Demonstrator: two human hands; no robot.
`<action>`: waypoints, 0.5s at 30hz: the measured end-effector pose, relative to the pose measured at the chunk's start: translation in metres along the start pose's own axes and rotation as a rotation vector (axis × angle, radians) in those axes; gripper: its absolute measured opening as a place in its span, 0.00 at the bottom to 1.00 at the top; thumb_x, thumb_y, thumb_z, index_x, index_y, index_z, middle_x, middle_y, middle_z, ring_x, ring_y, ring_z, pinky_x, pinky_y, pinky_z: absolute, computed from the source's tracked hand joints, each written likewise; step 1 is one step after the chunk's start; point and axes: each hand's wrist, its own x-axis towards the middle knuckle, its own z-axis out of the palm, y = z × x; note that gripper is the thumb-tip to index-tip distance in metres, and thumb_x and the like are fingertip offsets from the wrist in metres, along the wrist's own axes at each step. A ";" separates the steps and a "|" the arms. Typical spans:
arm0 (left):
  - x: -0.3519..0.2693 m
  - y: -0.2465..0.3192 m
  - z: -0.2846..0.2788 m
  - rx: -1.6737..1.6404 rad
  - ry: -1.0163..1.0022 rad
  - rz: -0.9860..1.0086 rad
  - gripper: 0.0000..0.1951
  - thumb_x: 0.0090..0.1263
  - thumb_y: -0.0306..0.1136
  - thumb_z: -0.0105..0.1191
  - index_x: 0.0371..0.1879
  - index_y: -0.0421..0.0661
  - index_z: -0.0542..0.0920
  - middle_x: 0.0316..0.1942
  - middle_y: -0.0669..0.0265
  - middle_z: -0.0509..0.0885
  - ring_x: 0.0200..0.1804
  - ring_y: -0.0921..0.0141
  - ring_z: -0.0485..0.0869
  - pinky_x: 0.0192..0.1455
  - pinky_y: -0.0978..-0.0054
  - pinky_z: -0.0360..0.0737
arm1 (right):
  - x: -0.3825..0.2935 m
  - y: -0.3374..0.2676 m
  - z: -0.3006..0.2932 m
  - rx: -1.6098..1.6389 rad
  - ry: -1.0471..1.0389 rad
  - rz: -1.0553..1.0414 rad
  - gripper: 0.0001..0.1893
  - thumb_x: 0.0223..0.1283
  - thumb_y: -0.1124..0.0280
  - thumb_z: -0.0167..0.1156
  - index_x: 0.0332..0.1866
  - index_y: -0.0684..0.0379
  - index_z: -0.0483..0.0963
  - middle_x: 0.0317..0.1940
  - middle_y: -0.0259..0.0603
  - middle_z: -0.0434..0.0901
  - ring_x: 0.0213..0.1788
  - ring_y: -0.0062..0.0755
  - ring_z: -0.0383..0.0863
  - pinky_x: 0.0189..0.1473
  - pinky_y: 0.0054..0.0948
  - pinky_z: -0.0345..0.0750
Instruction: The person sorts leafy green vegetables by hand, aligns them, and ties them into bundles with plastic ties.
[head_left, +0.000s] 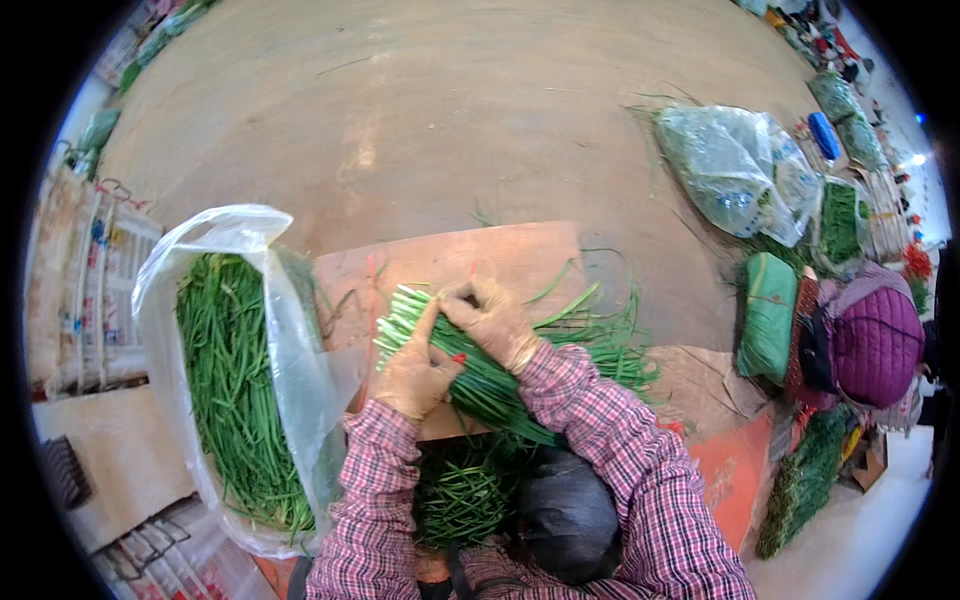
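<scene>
A bunch of long green chives (491, 397) lies slanted over a cardboard sheet (450, 251), its pale stem ends (401, 315) toward the upper left. My left hand (420, 375), in a yellowish glove, grips the bunch just below those ends, index finger stretched along it. A small red patch (459, 358) shows at the left thumb tip. My gloved right hand (491, 319) bends over the bunch's upper side, thumb and forefinger curled close to the left index fingertip. Whatever lies between the right fingertips is hidden. Loose chives (615, 349) spread out to the right of the bunch.
An open clear plastic bag (300, 360) packed with greens stands at left. More chives (465, 502) lie below my forearms, beside a dark rounded thing (570, 517). At right are a filled plastic bag (720, 165), a green bundle (766, 315) and a person in a purple quilted garment (877, 337).
</scene>
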 end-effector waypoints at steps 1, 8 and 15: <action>0.006 -0.002 -0.001 0.145 0.008 0.022 0.44 0.67 0.29 0.62 0.82 0.58 0.56 0.33 0.59 0.88 0.36 0.64 0.88 0.44 0.66 0.85 | -0.003 0.003 0.004 0.103 0.028 -0.073 0.12 0.67 0.63 0.66 0.42 0.63 0.81 0.33 0.39 0.85 0.36 0.27 0.82 0.42 0.31 0.79; 0.021 0.011 0.013 0.562 -0.002 -0.017 0.37 0.70 0.35 0.55 0.80 0.60 0.60 0.52 0.46 0.86 0.55 0.52 0.86 0.61 0.58 0.80 | -0.015 -0.028 -0.023 0.424 0.105 0.179 0.09 0.75 0.68 0.60 0.44 0.65 0.79 0.33 0.37 0.84 0.37 0.20 0.82 0.40 0.20 0.79; 0.014 0.010 -0.001 0.529 0.013 -0.102 0.37 0.67 0.38 0.60 0.78 0.58 0.66 0.56 0.47 0.85 0.59 0.54 0.84 0.64 0.60 0.79 | -0.071 -0.188 -0.078 0.757 0.089 -0.264 0.07 0.78 0.68 0.55 0.52 0.60 0.73 0.38 0.40 0.83 0.27 0.21 0.81 0.28 0.22 0.76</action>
